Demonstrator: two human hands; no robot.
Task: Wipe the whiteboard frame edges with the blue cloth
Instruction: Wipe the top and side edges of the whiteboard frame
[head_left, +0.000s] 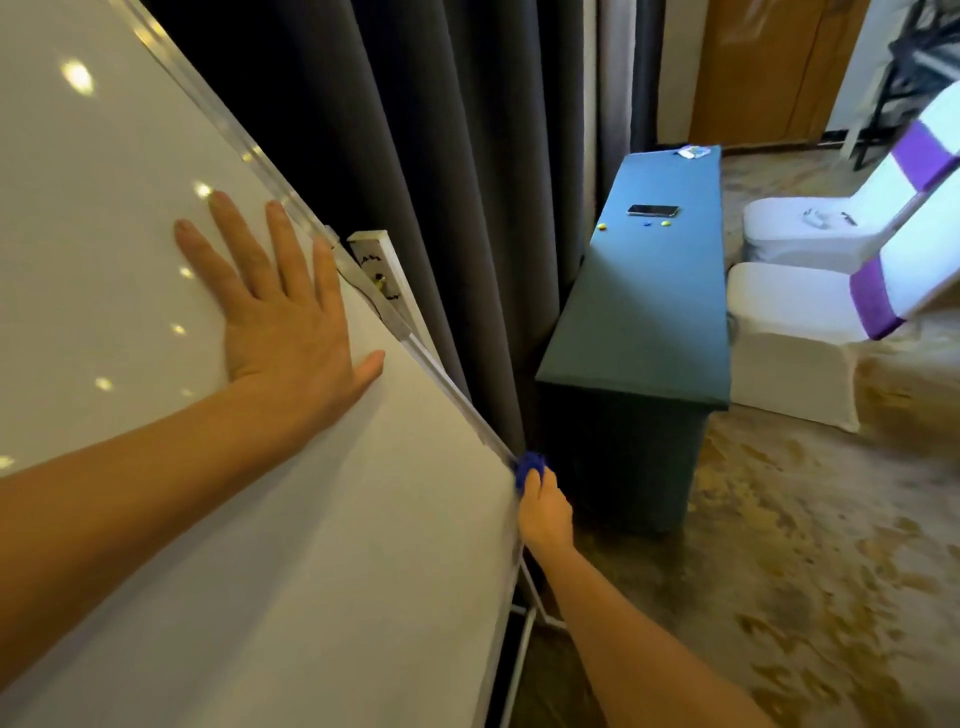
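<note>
A large whiteboard (156, 156) fills the left half of the view, tilted, with its silver frame edge (447, 387) running diagonally down to the right. My left hand (283, 306) lies flat and spread on the board surface near that edge. My right hand (543, 506) grips a bunched blue cloth (530, 463) and presses it against the right frame edge, low on the board. Most of the cloth is hidden inside my fingers.
Dark grey curtains (415, 182) hang behind the board. A teal-covered table (644, 322) stands to the right with a phone (653, 210) and small magnets (647, 224) on it. Two white chairs with purple bands (789, 332) sit beyond. The board's white stand legs (524, 639) reach the patterned carpet.
</note>
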